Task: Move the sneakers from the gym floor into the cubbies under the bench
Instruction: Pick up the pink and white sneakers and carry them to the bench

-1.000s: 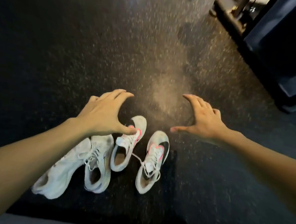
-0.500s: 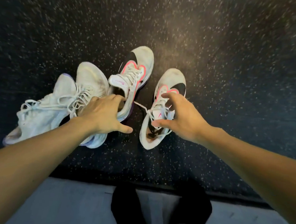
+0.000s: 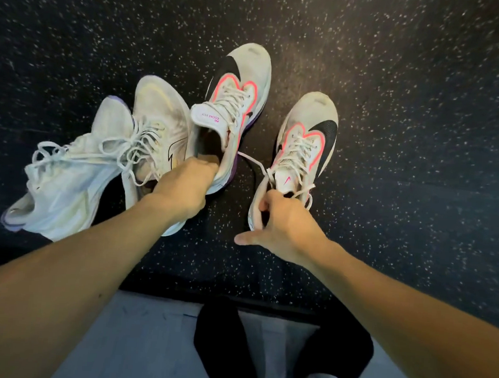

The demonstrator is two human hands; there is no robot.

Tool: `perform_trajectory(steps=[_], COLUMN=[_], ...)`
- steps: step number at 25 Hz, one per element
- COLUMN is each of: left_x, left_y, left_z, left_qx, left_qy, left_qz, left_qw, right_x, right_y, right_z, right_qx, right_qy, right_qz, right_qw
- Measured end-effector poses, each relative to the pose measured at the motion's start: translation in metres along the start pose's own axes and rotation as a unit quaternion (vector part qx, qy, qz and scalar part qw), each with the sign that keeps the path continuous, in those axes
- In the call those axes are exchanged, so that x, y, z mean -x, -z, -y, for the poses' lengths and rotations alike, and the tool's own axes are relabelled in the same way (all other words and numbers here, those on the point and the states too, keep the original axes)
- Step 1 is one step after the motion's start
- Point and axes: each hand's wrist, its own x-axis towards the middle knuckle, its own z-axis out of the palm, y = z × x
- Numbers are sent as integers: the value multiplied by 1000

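Four sneakers are seen on the dark speckled floor point(image 3: 427, 83), toes pointing away from the camera. Two are white with pink trim and a black swoosh; two are plain white with purple soles.

The left pink shoe point(image 3: 237, 99) is gripped at its heel by the left hand point(image 3: 183, 187): the fingers are tucked into the opening and curled over the rear collar, so the hand is closed on it. The words ZOOM FLY are printed on its tongue. Whether its heel is lifted off the floor cannot be told.

The right pink shoe point(image 3: 304, 145) is set just beside the first, a strip of floor between them. Its heel collar is pinched by the right hand point(image 3: 284, 223), the fingers folded over the rim and the thumb held out to the side, off the shoe. A loose lace point(image 3: 256, 164) is stretched across the gap between the two pink shoes.

The inner white shoe point(image 3: 158, 123) is pressed against the left pink shoe and partly covered by the left wrist. The outer white shoe point(image 3: 65, 182) is tipped on its side and leaned against it, their laces tangled together.

Nearer the camera, a pale grey surface point(image 3: 128, 342) is met by the floor's edge, and two black-socked feet point(image 3: 260, 352) are planted on it.
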Motion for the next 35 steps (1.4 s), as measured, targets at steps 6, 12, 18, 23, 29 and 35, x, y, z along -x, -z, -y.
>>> perform_trajectory(steps=[6, 12, 18, 23, 29, 35], left_x=[15, 48, 64, 81, 135, 251], left_y=[-14, -22, 41, 147, 333, 541], left_z=[-5, -25, -45, -55, -79, -104], left_qx=[8, -53, -6, 9, -39, -54], left_qy=[-14, -35, -47, -72, -82, -118], left_qz=[-29, -39, -134, -205, -301, -394], left_qw=[999, 997, 990, 976, 949, 910], right_x=[2, 12, 38, 82, 172, 313], right_y=[-29, -23, 48, 135, 272, 403], right_z=[-5, -21, -18, 27, 129, 239], right_qx=[329, 163, 196, 233, 256, 283], right_qy=[22, 41, 118, 172, 222, 274], right_qz=[-101, -125, -182, -244, -345, -442], right_qw=[938, 978, 956, 926, 875, 806])
